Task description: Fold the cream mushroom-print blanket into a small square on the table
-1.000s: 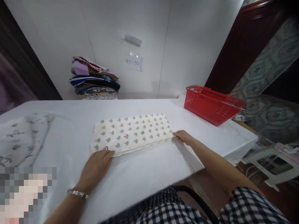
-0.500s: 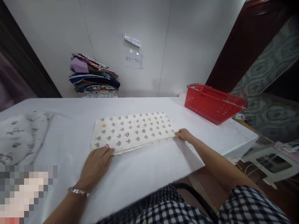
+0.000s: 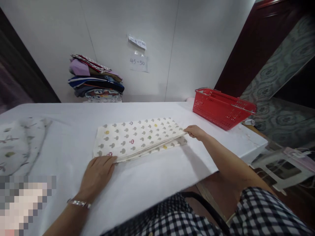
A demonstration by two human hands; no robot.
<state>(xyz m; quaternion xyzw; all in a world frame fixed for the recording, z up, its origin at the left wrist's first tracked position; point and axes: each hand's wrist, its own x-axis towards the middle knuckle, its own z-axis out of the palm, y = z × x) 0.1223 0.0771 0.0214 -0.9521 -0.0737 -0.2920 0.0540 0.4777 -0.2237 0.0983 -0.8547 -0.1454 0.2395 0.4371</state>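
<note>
Near-right corner: half a second ago it was lying down with the rest; now the upper layers of the mushroom-print cloth [image 3: 137, 139] are rising there, and a printed lower layer [image 3: 180, 142] is showing beneath.
Meaning: the stacked layers are parting at the right end, while the near-left end is staying down.
Cloth place: it is lying as a long folded strip across the middle of the worktop [image 3: 147, 186], between the two hands.
Right hand [image 3: 195, 132]: its fingers are clamping the raised edge.
Left hand [image 3: 98, 172]: its fingers are lying together over the near-left corner; whether they are pinching the cloth, I cannot tell.
Red basket [image 3: 219, 113]: it is standing at the far right, its near wall hiding the bottom, so I cannot tell what it is holding.
Fabric stack [image 3: 98, 83]: it is sitting at the far left.
Leaf-print cloth [image 3: 17, 141]: it is spreading at the left edge, apart from the strip.
</note>
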